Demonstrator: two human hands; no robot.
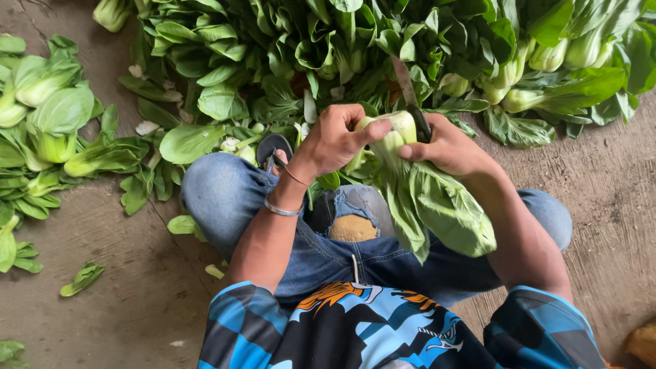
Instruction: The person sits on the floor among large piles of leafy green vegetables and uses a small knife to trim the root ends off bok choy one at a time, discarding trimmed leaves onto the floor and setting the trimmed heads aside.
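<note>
Down low, blue jeans [321,253] with a ripped knee. Above the lap, a bok choy [417,184] held stem up, leaves hanging down. Left hand [335,140] closed around the pale stem. Right hand [447,147] gripping a knife [410,96] — blade pointing up beside the stem. Farther out, a big pile of greens [328,48] on the floor [123,287] — more bunches [48,116] off to the left.

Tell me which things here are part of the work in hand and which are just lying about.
In hand:
- bok choy head, gripped by the left hand
- knife, held in the right hand, blade pointing up past the stem

Lying about:
- big heap of greens in front
- smaller pile on the left
- loose leaf on the floor
- sandal by the knee
</note>
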